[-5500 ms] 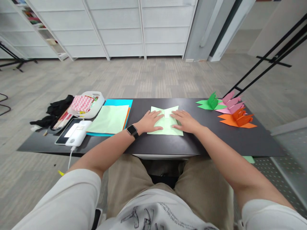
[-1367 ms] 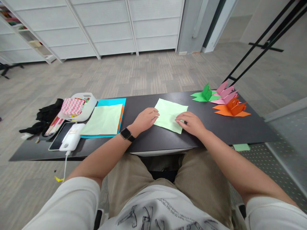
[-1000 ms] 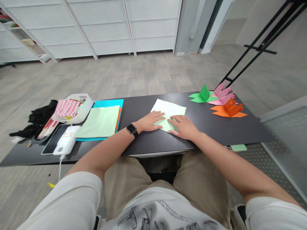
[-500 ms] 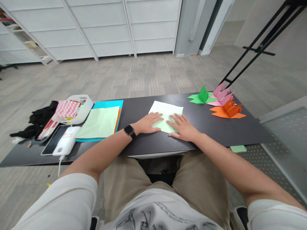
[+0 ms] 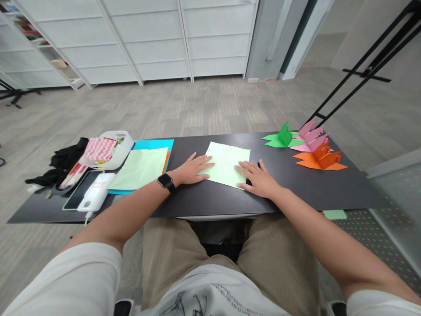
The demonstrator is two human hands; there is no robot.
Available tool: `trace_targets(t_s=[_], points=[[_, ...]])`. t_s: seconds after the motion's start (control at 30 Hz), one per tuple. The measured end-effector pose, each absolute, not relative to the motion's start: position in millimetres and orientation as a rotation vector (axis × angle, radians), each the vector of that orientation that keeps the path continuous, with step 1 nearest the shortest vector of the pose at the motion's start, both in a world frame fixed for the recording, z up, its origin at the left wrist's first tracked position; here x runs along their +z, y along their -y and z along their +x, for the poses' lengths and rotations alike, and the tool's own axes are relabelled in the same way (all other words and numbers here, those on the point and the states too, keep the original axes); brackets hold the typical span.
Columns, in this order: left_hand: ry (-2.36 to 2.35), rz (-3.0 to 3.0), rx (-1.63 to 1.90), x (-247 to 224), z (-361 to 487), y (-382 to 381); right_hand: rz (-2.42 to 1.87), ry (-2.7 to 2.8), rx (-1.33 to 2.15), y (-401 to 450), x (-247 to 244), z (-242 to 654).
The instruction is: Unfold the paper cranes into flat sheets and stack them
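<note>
Item: one sheet, pale green, flat on the table, set slightly askew before the seated person, plain face up; seconds earlier its flapped face had shown, so it had apparently been turned over. Left hand: fingers spread, tips resting on the sheet's left edge, gripping nothing. Right hand: fingers likewise spread, tips on the lower right edge, the rest of the hand beyond the paper. Change noted: a moment before, both had lain close together over the near half; now they stood apart at opposite sides, leaving the middle bare. As I judged it, this marked a smoothing or steadying of the turned sheet, with no fold being made at that instant. Also present, from where I stood: to the person's left, a paper stack, pale green uppermost, near a white basket; to the right, three folded figures, one green, one pink, one orange, well apart from the sheet.
</note>
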State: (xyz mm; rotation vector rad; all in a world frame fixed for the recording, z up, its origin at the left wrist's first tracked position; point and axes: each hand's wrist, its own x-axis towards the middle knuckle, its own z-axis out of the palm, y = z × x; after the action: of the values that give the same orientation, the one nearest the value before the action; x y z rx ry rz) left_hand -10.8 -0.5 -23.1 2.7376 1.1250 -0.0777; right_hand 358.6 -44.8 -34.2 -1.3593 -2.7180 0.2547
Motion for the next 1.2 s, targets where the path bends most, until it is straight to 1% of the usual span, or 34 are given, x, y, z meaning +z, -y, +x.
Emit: trace_targets(t_s=[0.37, 0.5, 0.63, 0.73, 0.83, 0.9, 0.97, 1.1, 1.2], points=[[-1.184, 2.78, -0.203, -20.2, -60.3, 10.3, -1.263, 2.782, 0.196, 40.0, -38.4, 362.6], [-1.235, 2.755, -0.1, -4.2, -66.7, 0.5, -1.255, 2.774, 0.198, 38.8, -40.3, 363.3], [-1.264, 2.695, 0.242, 6.0, -30.7, -10.5, -1.259, 2.773, 0.201, 37.3, -40.1, 362.9], [-1.215, 2.735, 0.387, -2.8, 19.8, -16.1, -1.263, 2.772, 0.199, 37.0, -38.5, 362.2], [-1.178, 2.801, 0.366, -21.2, 63.4, -20.7, -1.253, 2.774, 0.197, 39.0, -37.6, 362.2], [-1.221, 2.772, 0.258, -33.0, 78.8, -23.4, -1.25, 2.769, 0.194, 41.0, -37.3, 362.9], [-1.274, 2.74, 0.204, -41.6, 83.6, -25.3, -1.253, 2.756, 0.201, 41.4, -36.3, 363.6], [-1.301, 2.728, 0.205, -47.2, 80.5, -26.3, -1.324, 2.636, 0.25, 29.9, -31.4, 359.6], [-1.333, 2.73, 0.206, -47.2, 80.5, -25.9, -1.468, 2.524, 0.179, 13.9, -31.3, 350.6]])
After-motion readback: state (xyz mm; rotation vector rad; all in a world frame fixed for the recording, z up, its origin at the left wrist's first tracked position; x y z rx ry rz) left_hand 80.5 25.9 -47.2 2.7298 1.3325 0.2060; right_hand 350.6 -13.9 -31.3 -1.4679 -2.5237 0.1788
